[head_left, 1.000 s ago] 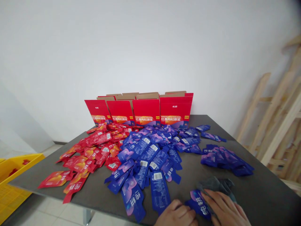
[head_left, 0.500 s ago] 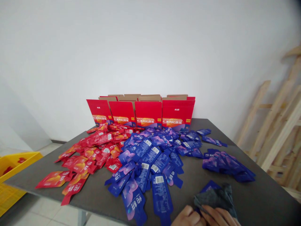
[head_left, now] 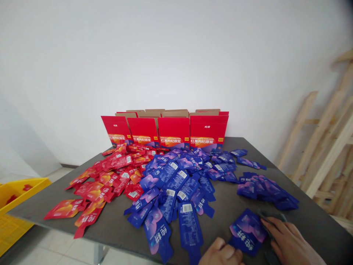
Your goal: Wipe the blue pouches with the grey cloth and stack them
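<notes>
2 bare hands meet at the near right edge of the dark table (head_left: 303, 221), both on 1 blue pouch (head_left: 248, 232) that lies flat with its printed face up. The left hand (head_left: 222, 254) is curled at the pouch's near left corner, fingers closed against its edge, though whether it truly pinches the foil I cannot tell. The right hand (head_left: 289, 243) lies flat and spread, fingertips on the pouch's right margin, pressing a grey cloth (head_left: 268, 217) that shows only as a dark sliver beneath it. The pouch's long axis runs from near left to far right, so it sits between the 2 hands, with the left hand at its near end. Just beyond, to the far right, a tidy stack of blue pouches (head_left: 266, 189) rests apart from the loose blue heap (head_left: 179, 180) at centre. Red pouches (head_left: 110, 176) spread over the left half. 4 open red cartons (head_left: 168, 130) stand along the far edge; a yellow crate (head_left: 16, 191) sits low at far left.
</notes>
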`<state>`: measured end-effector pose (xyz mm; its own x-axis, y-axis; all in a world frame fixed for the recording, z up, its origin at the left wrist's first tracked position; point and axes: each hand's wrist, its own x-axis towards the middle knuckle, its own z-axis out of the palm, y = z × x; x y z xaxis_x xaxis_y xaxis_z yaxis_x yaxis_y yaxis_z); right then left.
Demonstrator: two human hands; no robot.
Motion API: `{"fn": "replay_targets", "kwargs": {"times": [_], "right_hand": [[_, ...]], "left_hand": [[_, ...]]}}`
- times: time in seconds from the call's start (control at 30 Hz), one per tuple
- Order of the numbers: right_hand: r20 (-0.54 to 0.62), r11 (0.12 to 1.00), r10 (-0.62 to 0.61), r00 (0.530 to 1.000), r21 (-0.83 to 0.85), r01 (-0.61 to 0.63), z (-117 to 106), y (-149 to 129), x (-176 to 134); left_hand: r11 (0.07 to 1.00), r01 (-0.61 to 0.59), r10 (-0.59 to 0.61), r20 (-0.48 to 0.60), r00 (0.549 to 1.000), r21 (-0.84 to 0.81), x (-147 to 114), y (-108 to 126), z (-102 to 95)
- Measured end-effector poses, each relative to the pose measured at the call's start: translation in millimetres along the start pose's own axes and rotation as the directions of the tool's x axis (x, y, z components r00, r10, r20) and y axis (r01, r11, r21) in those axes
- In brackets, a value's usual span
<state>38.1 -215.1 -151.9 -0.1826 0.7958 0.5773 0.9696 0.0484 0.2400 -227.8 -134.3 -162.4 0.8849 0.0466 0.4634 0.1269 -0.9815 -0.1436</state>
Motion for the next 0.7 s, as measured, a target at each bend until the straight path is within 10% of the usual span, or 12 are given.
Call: {"fn": "replay_targets", "kwargs": {"times": [0.33, 0.7], "right_hand": [[0.018, 0.953, -0.278, 0.96, 0.13, 0.274, -23.7, -44.7, 45.7], [0.053, 0.998, -0.06, 0.997, 0.039, 0.058, 8.9, 27.5, 6.2]], "left_hand": [[0.995, -0.087, 0.084, 0.067, 0.994, 0.052, 15.2, -10.0, -12.9], [0.998, 0.015, -0.027, 0.191, 0.981, 0.062, 19.0, -40.1, -64.6]]}}
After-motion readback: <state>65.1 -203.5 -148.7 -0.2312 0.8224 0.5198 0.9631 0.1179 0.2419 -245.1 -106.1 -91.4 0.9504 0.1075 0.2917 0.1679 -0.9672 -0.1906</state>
